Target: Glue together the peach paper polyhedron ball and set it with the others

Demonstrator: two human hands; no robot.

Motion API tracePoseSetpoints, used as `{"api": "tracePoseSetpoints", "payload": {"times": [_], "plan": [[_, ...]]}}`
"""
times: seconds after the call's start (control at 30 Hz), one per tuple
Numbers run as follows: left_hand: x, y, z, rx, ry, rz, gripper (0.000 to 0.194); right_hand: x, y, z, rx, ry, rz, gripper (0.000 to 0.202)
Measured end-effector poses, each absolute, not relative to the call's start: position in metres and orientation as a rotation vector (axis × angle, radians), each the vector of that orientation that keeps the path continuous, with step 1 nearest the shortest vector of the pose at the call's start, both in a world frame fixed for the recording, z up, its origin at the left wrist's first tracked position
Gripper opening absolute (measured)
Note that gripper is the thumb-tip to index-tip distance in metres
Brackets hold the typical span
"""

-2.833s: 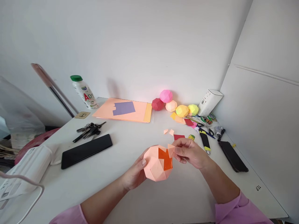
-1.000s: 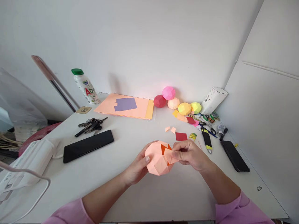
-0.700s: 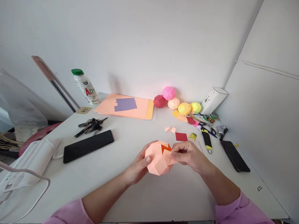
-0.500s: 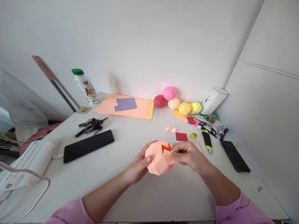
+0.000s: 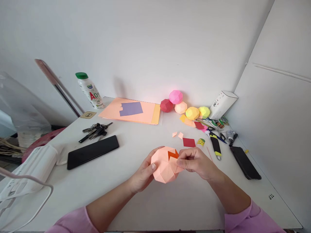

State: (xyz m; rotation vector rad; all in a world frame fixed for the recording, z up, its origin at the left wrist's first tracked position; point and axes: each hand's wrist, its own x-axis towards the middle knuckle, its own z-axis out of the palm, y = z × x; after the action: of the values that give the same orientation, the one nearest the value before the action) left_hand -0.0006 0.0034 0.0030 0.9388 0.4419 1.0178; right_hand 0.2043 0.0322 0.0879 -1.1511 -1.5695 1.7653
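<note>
A faceted peach paper ball (image 5: 164, 166) is held above the white table, with an orange-looking gap in its upper right side. My left hand (image 5: 144, 171) grips the ball from the left, thumb on its front face and fingers behind. My right hand (image 5: 191, 160) pinches a peach paper flap at the ball's right edge, just below the gap. Two small peach paper pieces (image 5: 180, 135) and a dark red paper piece (image 5: 189, 142) lie beyond my hands.
Finished paper balls (image 5: 192, 113) stand by the wall. Paper sheets (image 5: 145, 118), a bottle (image 5: 91, 94), keys (image 5: 97, 131) and a black phone (image 5: 93, 152) are at left. A utility knife (image 5: 215, 145), a white box (image 5: 223, 105) and a black case (image 5: 245, 162) are at right.
</note>
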Motion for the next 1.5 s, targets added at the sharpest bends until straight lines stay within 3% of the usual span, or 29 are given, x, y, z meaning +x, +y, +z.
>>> {"api": "tracePoseSetpoints", "payload": {"times": [0.47,0.77,1.5], "plan": [[0.001,0.006,0.006,0.942,0.488,1.061,0.072,0.201,0.030,0.092,-1.218,-1.542,1.731,0.031],[0.003,0.004,-0.005,0.882,0.588,1.131,0.088,0.194,0.029,0.084,-1.237,-1.488,1.649,0.030],[0.003,0.009,0.004,0.963,0.675,1.082,0.080,0.193,0.035,0.076,-1.216,-1.495,1.751,0.036]]}}
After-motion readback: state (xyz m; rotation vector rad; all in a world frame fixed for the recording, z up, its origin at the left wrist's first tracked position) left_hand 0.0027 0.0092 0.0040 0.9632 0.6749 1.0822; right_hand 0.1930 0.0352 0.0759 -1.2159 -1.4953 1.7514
